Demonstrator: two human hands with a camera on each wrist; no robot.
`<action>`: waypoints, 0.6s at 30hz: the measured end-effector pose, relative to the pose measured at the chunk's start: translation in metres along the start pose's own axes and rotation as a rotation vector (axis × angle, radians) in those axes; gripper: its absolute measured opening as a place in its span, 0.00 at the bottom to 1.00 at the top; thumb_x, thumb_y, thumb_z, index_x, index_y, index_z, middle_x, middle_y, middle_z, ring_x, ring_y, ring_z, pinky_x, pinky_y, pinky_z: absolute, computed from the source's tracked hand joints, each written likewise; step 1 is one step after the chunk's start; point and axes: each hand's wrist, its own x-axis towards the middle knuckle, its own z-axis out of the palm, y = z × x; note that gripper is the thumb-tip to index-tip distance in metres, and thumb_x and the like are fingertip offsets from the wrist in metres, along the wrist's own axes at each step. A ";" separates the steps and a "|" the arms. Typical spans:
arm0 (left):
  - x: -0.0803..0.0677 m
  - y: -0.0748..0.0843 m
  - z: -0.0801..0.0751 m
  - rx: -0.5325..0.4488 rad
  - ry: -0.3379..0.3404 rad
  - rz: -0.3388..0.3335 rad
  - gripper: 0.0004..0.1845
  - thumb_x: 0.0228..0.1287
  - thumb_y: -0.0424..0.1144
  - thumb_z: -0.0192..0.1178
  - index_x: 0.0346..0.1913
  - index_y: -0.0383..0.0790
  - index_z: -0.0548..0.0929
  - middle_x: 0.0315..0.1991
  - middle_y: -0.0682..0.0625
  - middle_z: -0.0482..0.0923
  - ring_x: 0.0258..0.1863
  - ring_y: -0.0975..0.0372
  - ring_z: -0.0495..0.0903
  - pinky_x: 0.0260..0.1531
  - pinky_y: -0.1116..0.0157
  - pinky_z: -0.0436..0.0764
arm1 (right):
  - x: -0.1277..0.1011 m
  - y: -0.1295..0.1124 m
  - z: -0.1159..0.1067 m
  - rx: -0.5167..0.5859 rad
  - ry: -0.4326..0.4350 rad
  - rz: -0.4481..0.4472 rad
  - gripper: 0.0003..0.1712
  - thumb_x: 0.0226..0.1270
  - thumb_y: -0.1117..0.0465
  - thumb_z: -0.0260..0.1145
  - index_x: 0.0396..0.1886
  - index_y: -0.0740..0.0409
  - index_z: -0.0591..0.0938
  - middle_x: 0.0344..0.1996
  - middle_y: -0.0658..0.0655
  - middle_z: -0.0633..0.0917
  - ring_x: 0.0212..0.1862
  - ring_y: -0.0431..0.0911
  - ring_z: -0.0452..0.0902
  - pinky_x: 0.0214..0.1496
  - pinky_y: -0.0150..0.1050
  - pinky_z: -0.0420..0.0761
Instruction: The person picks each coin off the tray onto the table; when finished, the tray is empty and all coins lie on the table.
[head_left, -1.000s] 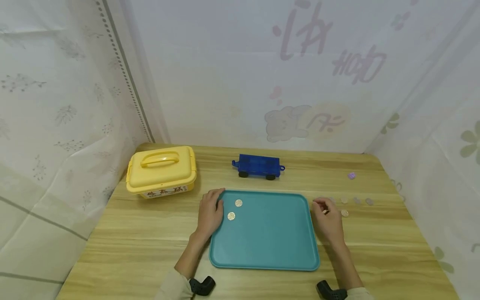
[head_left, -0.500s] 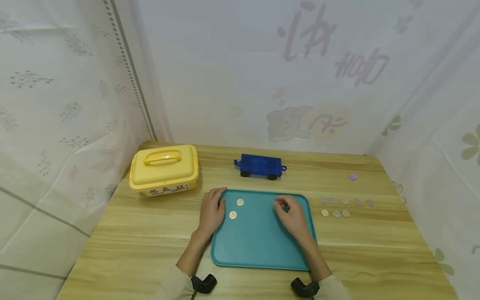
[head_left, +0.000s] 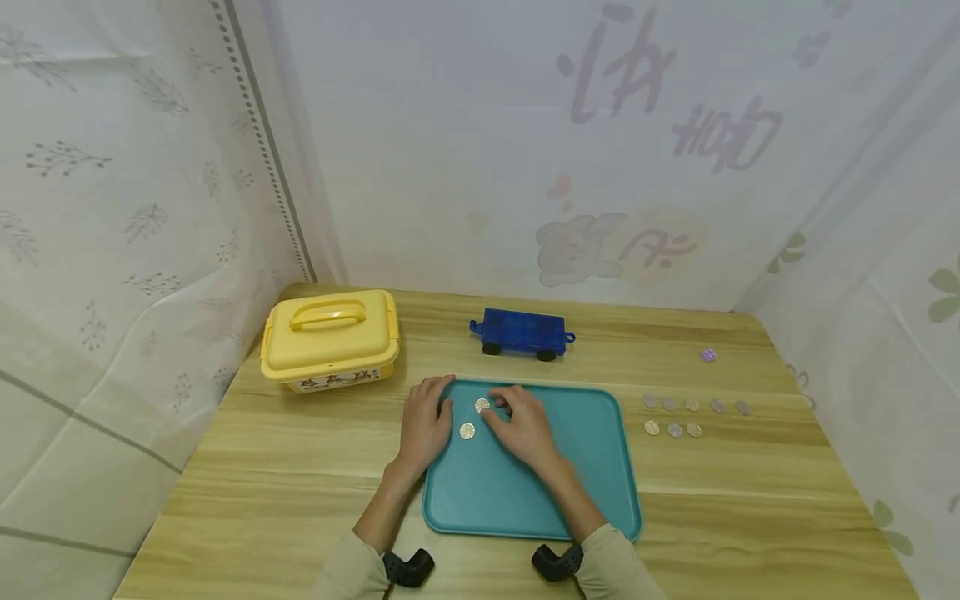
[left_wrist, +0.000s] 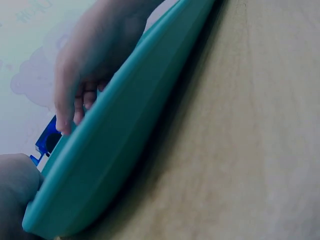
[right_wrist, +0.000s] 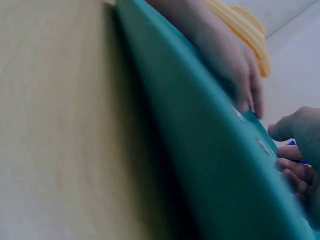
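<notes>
- Landmark: teal tray [head_left: 570, 467] lying flat on the wooden table [head_left: 247, 475], nearest the person.
- Left hand [head_left: 424, 421] rests on the tray's far-left corner, fingers relaxed and only lightly bent over the rim; it grips nothing visible.
- Right hand [head_left: 525, 425] is over the far-left part of the tray's floor, just beside the left hand. Its fingers are curled with the tips drawn together close to a coin; whether a coin is pinched between them cannot be told from any view.
- Two silver coins lie on the tray floor between the hands: the far coin [head_left: 482, 405] right at the right fingertips, the near coin [head_left: 467, 431] just toward the person from it.
- A group of loose coins [head_left: 675, 428] sits on the table right of the tray, in two short rows, well apart from both hands.
- Yellow lidded box [head_left: 328, 340] stands beyond the tray's left corner, handle folded flat.
- Blue toy wagon [head_left: 522, 332] stands beyond the tray's far edge, near its middle.
- A small purple object [head_left: 708, 356] lies beyond the loose coins, far right of the tray.
- Wrist views are blurred and show only the tray's edge and the fingers.
</notes>
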 end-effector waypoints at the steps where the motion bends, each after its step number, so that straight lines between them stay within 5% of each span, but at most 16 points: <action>1: 0.000 0.000 0.000 0.000 0.000 0.003 0.20 0.69 0.30 0.58 0.62 0.39 0.79 0.58 0.42 0.79 0.58 0.47 0.73 0.59 0.47 0.70 | 0.000 -0.001 0.004 -0.044 0.014 -0.017 0.16 0.64 0.54 0.70 0.49 0.55 0.86 0.35 0.52 0.83 0.38 0.44 0.77 0.46 0.44 0.75; 7: 0.000 -0.002 0.000 0.011 0.017 0.030 0.20 0.69 0.29 0.56 0.62 0.38 0.79 0.57 0.42 0.79 0.56 0.48 0.74 0.56 0.47 0.72 | -0.001 0.000 0.016 -0.182 0.089 -0.074 0.14 0.62 0.53 0.72 0.46 0.50 0.88 0.37 0.50 0.83 0.40 0.46 0.78 0.46 0.46 0.72; 18: 0.000 -0.001 -0.001 0.002 0.020 0.047 0.19 0.69 0.26 0.54 0.61 0.37 0.80 0.56 0.41 0.79 0.54 0.46 0.74 0.57 0.48 0.72 | 0.000 -0.002 0.014 -0.136 0.045 -0.052 0.09 0.61 0.56 0.71 0.41 0.52 0.86 0.34 0.50 0.81 0.39 0.44 0.74 0.44 0.40 0.66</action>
